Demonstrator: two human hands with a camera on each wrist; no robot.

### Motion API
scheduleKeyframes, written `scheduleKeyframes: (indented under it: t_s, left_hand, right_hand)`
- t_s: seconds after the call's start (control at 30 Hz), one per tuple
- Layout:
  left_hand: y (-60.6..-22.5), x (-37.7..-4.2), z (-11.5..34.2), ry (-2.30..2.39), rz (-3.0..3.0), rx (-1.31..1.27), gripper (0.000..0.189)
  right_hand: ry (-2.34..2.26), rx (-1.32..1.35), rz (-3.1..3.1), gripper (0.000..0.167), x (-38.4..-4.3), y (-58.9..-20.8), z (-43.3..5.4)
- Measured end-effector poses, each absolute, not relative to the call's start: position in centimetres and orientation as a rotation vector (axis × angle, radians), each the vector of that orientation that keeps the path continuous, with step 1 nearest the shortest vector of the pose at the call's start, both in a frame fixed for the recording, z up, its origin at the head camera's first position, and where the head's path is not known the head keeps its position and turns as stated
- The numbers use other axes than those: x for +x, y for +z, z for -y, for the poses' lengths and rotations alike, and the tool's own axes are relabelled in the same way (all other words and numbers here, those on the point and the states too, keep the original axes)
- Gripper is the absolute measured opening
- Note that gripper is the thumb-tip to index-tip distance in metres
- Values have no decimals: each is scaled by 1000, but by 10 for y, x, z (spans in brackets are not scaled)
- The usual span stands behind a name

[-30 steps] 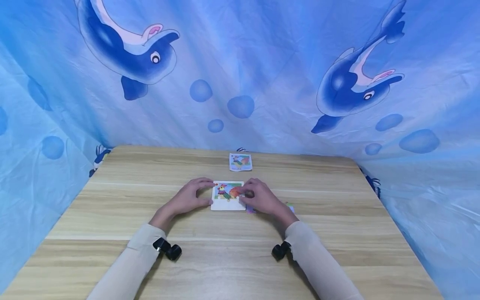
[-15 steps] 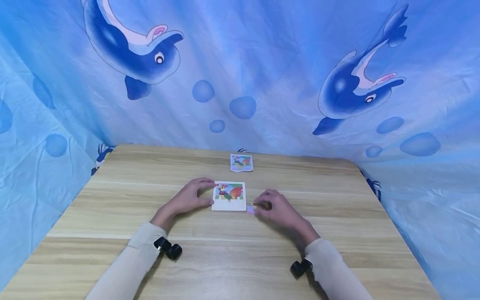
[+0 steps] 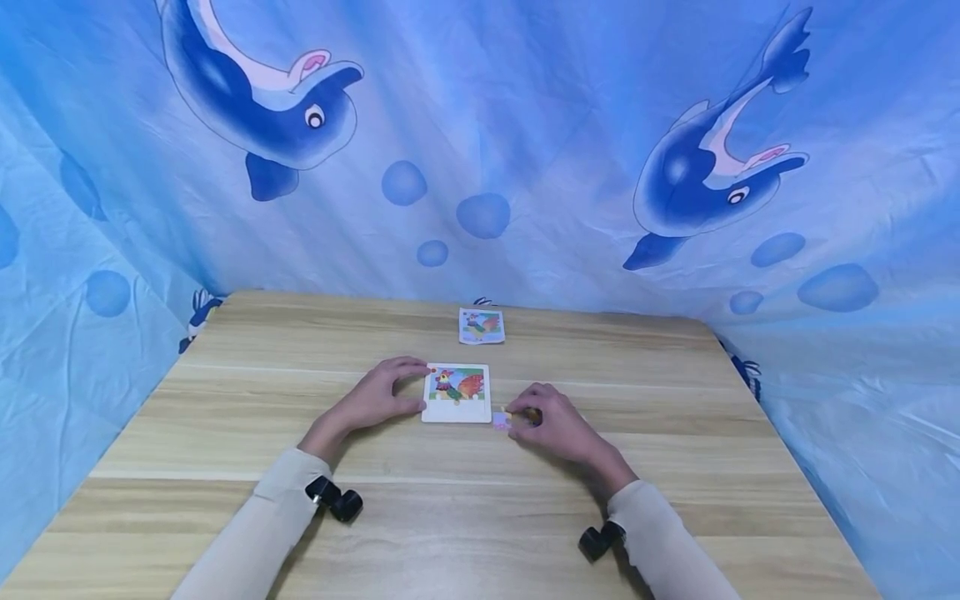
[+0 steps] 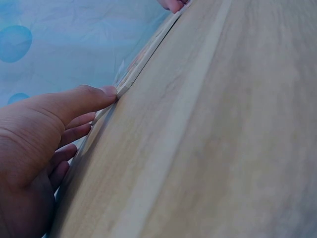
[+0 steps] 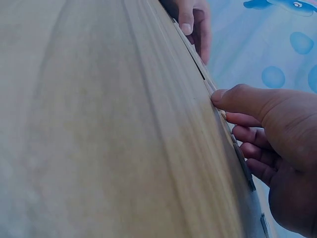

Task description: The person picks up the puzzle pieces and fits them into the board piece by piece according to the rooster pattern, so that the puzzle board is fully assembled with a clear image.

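Observation:
A white-framed jigsaw board (image 3: pixel 455 414) lies on the table in the head view. A colourful rooster fills its upper part, and its lower strip is plain white. My left hand (image 3: pixel 375 394) holds the board's left side, thumb at the near corner and fingertips at the far one. Just right of the board is a small purple jigsaw piece (image 3: pixel 502 421); my right hand (image 3: pixel 558 423) pinches it between thumb and forefinger. In the right wrist view, the thumb (image 5: pixel 223 96) rests at the edge of a thin flat piece, its other fingers curled beyond.
A printed card (image 3: pixel 482 326) showing the same rooster lies behind the board, near the table's back edge. Further flat pieces (image 5: pixel 242 163) lie under the right hand's fingers. A blue dolphin-print curtain (image 3: pixel 555 167) hangs behind the wooden table (image 3: pixel 450 517).
My right hand has left the board's right side and moved right and nearer, to the purple jigsaw piece. The left hand stays at the board's left edge.

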State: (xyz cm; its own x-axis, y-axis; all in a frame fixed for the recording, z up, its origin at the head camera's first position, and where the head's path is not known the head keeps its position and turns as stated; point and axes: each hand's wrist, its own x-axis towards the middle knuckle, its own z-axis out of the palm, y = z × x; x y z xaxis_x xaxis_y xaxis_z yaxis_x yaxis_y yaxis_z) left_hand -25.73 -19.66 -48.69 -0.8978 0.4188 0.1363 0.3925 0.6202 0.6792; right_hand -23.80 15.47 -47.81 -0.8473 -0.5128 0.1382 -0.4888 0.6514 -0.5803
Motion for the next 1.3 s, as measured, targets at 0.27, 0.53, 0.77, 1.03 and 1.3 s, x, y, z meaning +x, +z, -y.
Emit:
scheduleKeyframes:
  t_s: [0.27,0.53,0.77,1.03,1.3]
  left_hand:
    - [-485,-257,197,1157,-2791,691,62]
    - [-487,-258,197,1151,-2799,705,60]
    - [-487,-259,198,1151,-2795,703,61]
    - [-485,-258,199,1170,-2793,713,61]
    - [-486,-258,197,1159,-2798,726,60]
  right_hand:
    - [-987,-826,-2831,24,-238,-481,-155]
    - [-989,-835,-2829,22,-239,-480,-155]
    - [-1049,-823,-2794,24,-239,-475,-155]
    - [-1097,-842,-2755,23,-241,-471,-131]
    - [-1049,-886,-2750,28,-249,-471,-100]
